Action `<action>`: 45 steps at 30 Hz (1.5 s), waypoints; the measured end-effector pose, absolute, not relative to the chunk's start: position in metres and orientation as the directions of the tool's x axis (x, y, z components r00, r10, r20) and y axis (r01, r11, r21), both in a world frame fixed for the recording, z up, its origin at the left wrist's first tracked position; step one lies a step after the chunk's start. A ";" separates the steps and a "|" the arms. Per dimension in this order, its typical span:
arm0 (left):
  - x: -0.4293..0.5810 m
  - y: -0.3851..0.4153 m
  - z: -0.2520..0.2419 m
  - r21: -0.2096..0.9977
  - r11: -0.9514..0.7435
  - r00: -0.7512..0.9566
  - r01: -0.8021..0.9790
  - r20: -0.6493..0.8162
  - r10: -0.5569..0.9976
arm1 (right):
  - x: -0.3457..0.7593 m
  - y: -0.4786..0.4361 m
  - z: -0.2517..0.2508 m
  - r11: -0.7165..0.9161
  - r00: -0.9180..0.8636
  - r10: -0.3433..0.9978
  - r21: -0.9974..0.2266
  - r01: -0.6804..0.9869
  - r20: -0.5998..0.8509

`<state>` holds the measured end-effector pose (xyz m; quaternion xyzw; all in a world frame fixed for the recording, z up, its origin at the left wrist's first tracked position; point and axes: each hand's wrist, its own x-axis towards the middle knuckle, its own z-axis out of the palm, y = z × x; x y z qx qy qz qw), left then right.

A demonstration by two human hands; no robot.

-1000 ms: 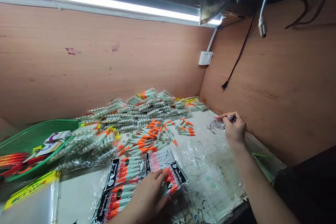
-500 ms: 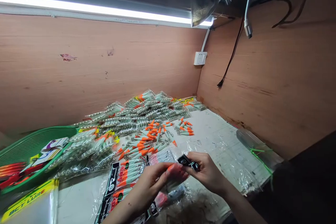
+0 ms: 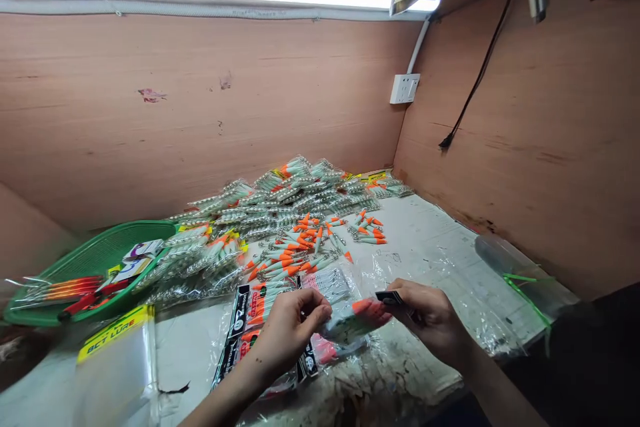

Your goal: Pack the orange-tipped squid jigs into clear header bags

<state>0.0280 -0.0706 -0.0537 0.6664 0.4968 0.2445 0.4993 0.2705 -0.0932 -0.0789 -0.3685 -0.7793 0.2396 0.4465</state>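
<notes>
My right hand (image 3: 430, 320) pinches the black header of a clear plastic packet of lures (image 3: 367, 310). Orange-red tips and pale bodies show through its plastic, partly blurred. My left hand (image 3: 297, 323) is closed, thumb against curled fingers, beside the packet's left end; what lies in its pinch is hidden. Beneath the hands are more lure packets with black headers (image 3: 239, 317), partly covered by my left forearm. Just behind them lies a clear bag of small silvery pieces (image 3: 327, 283). Loose orange-tipped lures (image 3: 290, 257) are heaped farther back.
Bagged lures (image 3: 300, 193) pile against the back wall. On the left stands a green basket (image 3: 107, 237) holding red-handled tools, near yellow-topped clear bags (image 3: 120, 340). A clear plastic sleeve (image 3: 515, 270) with green ties lies at the right edge. A cable plug (image 3: 537, 3) hangs above.
My hands have moved apart, the left off the orange end of the packet, the right staying at its black header. The whole view has shifted, showing more of the left side.
</notes>
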 end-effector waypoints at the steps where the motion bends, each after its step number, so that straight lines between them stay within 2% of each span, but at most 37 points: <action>1: 0.029 -0.071 -0.054 0.911 -0.005 0.363 0.412 -0.159 0.918 | 0.271 -0.096 -0.079 0.652 -0.347 0.757 -0.672 0.352 0.553; 4: 0.031 -0.069 -0.056 0.936 0.042 0.351 0.350 -0.173 0.920 | 0.271 -0.101 -0.076 0.719 -0.373 0.695 -0.593 0.364 0.614; 6: 0.030 -0.067 -0.055 0.947 0.090 0.385 0.309 -0.211 0.898 | 0.271 -0.102 -0.074 0.713 -0.361 0.700 -0.587 0.383 0.616; 12: 0.021 -0.066 -0.047 0.972 0.203 0.405 0.117 -0.234 0.884 | 0.273 -0.099 -0.070 0.564 -0.162 0.818 -0.713 0.417 0.552; 19: 0.020 -0.072 -0.040 0.951 -0.100 0.392 0.293 -0.024 0.920 | 0.276 -0.098 -0.078 0.509 -0.096 0.843 -0.727 0.461 0.529; 26: 0.025 -0.074 -0.045 0.888 -0.191 0.493 0.418 -0.045 0.869 | 0.270 -0.100 -0.075 0.533 -0.193 0.840 -0.708 0.464 0.506; 31: 0.022 -0.083 -0.050 0.793 -0.450 0.656 0.410 0.087 0.749 | 0.275 -0.092 -0.076 0.467 -0.070 0.833 -0.632 0.619 0.548; 33: 0.020 -0.085 -0.051 0.785 -0.500 0.678 0.366 0.143 0.721 | 0.281 -0.087 -0.075 0.418 -0.012 0.833 -0.615 0.669 0.553; 35: 0.020 -0.083 -0.051 0.812 -0.474 0.615 0.340 0.189 0.765 | 0.285 -0.086 -0.072 0.426 -0.029 0.837 -0.616 0.662 0.547; 38: 0.027 -0.078 -0.047 0.862 -0.400 0.526 0.312 0.194 0.828 | 0.282 -0.089 -0.065 0.529 -0.133 0.799 -0.581 0.618 0.586; 42: 0.038 -0.073 -0.042 0.924 -0.267 0.566 0.273 0.070 0.821 | 0.270 -0.096 -0.056 0.630 -0.208 0.715 -0.487 0.605 0.667; 45: 0.039 -0.073 -0.042 0.952 -0.109 0.568 0.284 -0.076 0.820 | 0.266 -0.099 -0.051 0.628 -0.223 0.723 -0.487 0.607 0.654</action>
